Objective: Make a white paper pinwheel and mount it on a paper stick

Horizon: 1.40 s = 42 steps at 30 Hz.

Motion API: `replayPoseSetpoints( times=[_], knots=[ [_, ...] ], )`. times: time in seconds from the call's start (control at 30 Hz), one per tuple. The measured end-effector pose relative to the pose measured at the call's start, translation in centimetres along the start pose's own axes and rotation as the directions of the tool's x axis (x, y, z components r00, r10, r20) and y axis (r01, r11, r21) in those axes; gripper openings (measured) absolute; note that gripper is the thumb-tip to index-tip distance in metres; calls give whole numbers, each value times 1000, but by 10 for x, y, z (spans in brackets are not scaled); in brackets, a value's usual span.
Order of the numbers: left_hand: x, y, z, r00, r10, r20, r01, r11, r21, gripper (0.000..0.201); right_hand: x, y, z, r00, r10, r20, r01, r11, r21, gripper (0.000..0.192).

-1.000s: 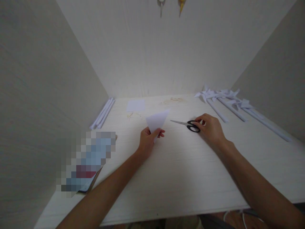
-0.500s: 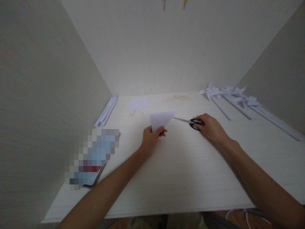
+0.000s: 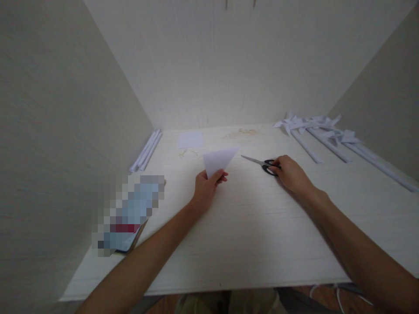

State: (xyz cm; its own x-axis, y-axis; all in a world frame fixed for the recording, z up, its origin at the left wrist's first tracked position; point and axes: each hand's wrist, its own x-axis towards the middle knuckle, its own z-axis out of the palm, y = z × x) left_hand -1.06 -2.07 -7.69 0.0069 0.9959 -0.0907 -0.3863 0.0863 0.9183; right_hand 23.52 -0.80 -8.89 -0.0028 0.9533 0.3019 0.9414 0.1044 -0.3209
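Observation:
My left hand (image 3: pixel 208 186) pinches a folded white sheet of paper (image 3: pixel 218 161) between thumb and fingers, above the middle of the table. The paper is roughly triangular, with one long corner pointing to the right. On the right, my right hand (image 3: pixel 290 174) has its fingers closed on the black handles of a pair of scissors (image 3: pixel 267 166). The blades point left toward the paper and look closed, and a small gap separates their tip from it. Whether the scissors rest on the table or are slightly raised, I cannot tell.
A phone (image 3: pixel 135 218), its screen pixelated, lies at the left. Behind it are several rolled paper tubes (image 3: pixel 147 150). A flat white paper square (image 3: pixel 190 140) lies at the back. Paper pinwheels on sticks (image 3: pixel 314 126) lie back right. Walls enclose the white table (image 3: pixel 235 244).
The folded paper has shifted slightly left in my left hand. The scissors have moved a little right and their tip has swung upward in view, widening the gap to the paper.

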Motion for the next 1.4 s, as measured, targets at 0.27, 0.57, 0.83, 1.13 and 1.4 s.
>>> replayPoseSetpoints(
  times=[0.27,0.57,0.83,1.13,1.4],
  knots=[
    [2,1,-2,996,46,-78,-47,999,-12,11,-2,-26,-11,981,-64,185,-71,766,638,27],
    [2,5,-1,991,-3,-132,-10,995,-104,12,-15,-55,-15,878,-241,414,-129,714,688,22],
    [1,5,0,991,-32,-130,8,983,-182,10,-13,-48,-6,861,-263,435,-69,788,612,23],
    [0,6,2,993,-22,-119,0,984,-179,4,-13,-44,-2,862,-273,426,5,847,531,28],
    [0,5,1,992,-31,-125,13,989,-145,8,-12,-42,-1,872,-271,408,43,872,488,32]
  ],
)
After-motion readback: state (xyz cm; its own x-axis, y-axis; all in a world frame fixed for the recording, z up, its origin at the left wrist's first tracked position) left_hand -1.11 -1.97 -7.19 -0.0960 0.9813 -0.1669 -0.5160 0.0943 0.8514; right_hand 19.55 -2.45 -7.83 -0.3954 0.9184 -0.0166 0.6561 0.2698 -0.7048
